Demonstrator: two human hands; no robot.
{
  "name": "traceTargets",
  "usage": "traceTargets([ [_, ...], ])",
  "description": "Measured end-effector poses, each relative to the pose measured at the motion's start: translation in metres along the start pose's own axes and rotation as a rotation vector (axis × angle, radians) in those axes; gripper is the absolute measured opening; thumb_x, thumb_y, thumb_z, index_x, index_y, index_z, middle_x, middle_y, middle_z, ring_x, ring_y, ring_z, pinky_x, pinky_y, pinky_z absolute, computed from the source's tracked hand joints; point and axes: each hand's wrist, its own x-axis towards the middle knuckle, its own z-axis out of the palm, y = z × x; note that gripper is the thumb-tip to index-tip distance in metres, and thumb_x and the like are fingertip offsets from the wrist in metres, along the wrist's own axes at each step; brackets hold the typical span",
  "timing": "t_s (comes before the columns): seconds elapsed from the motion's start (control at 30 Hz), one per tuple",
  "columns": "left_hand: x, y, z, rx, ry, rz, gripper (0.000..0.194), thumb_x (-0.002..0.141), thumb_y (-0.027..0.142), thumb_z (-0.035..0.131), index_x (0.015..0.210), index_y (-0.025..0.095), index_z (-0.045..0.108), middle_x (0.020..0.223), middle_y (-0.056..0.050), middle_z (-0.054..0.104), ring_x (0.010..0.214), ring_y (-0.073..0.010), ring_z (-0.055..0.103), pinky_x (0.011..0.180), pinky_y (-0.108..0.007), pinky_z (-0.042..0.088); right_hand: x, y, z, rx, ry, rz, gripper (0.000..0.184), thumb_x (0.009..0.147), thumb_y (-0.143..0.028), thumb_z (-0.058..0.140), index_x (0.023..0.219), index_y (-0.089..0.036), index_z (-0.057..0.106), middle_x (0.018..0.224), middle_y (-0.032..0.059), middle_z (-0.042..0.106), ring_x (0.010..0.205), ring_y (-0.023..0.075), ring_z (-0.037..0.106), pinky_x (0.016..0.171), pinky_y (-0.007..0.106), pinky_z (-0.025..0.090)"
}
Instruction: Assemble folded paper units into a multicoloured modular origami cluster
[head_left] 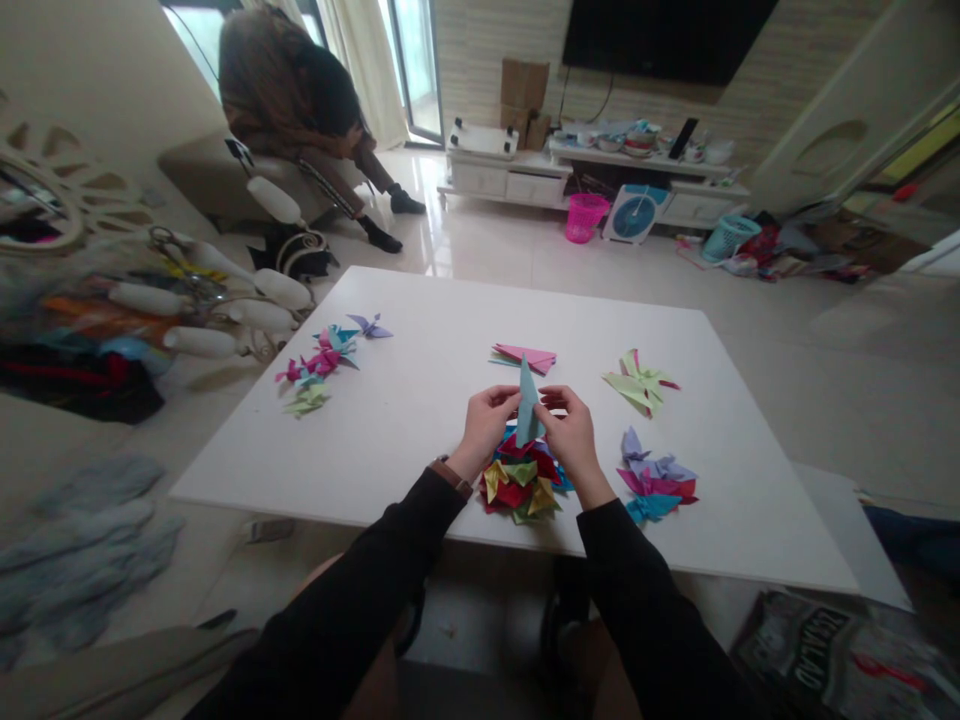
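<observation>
Both my hands hold a folded light blue paper (527, 400) upright above the white table (420, 420). My left hand (486, 425) pinches its left side and my right hand (571, 432) pinches its right side, fingers closed on it. Just below my hands lies a pile of folded red, yellow and green paper pieces (520, 484). A pink folded sheet (526, 356) lies flat beyond the blue paper.
Folded paper shapes lie in groups: pink, teal and purple ones (326, 358) at the left, pale green ones (639, 382) at the right, purple, red and blue ones (657, 482) near my right arm. A person (300, 95) bends over a chair at the back left. A pink bin (585, 216) stands by the TV stand.
</observation>
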Motion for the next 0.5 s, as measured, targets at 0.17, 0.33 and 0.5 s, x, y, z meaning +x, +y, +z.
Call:
traceTargets([
  [0.17,-0.008,0.002,0.001,-0.012,-0.045,-0.007,0.031,0.065,0.033,0.087,0.085,0.012,0.075,0.082,-0.007,0.075,0.073,-0.0166,0.069,0.076,-0.033,0.056,-0.005,-0.004,0.000,-0.063,-0.023,-0.066,0.023,0.081,-0.037,0.066,0.095,-0.020,0.072,0.095,0.0083,0.069,0.087,0.0237,0.065,0.068,0.035,0.053],
  [0.33,-0.015,0.004,-0.004,-0.057,-0.108,-0.012,0.036,0.063,0.035,0.090,0.085,0.013,0.073,0.080,-0.006,0.074,0.071,-0.0159,0.069,0.078,-0.034,0.056,-0.011,-0.008,-0.001,0.065,-0.117,0.010,0.028,0.081,-0.042,0.070,0.097,-0.020,0.073,0.099,0.0090,0.074,0.085,0.0231,0.068,0.070,0.035,0.055],
  [0.5,-0.020,0.006,-0.011,-0.076,-0.103,-0.009,0.035,0.064,0.034,0.091,0.085,0.014,0.072,0.083,-0.004,0.073,0.074,-0.0134,0.067,0.076,-0.028,0.054,-0.014,-0.008,-0.003,0.130,-0.196,0.035,0.026,0.077,-0.042,0.075,0.092,-0.020,0.074,0.091,0.0073,0.075,0.080,0.0225,0.068,0.069,0.034,0.054],
])
